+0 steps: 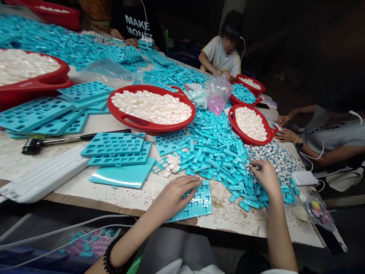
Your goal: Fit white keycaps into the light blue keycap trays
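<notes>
The desk (pixel 236 222) is carrying everything at one level, apparently putting the supplies within reach. A heap of blue bars (pixel 213 152) is spreading across its middle, probably lying loose so that single pieces are easy to get at. 1 large red basin (pixel 142 127) is containing white caps (pixel 151 108), its rim presumably keeping them from scattering; 1 smaller red basin (pixel 256 143) is holding more beyond the heap. 1 blue gridded panel (pixel 205 203) is lying at the near edge, perhaps for close handling. The left hand (pixel 182 192) is resting palm down over it, fingers loosely extended and gripping nothing, seemingly steadying it. The right hand (pixel 265 177) is bringing thumb and fingers close together beside the tiny white-and-blue parts (pixel 275 160); the view is not showing whether it is pinching anything.
</notes>
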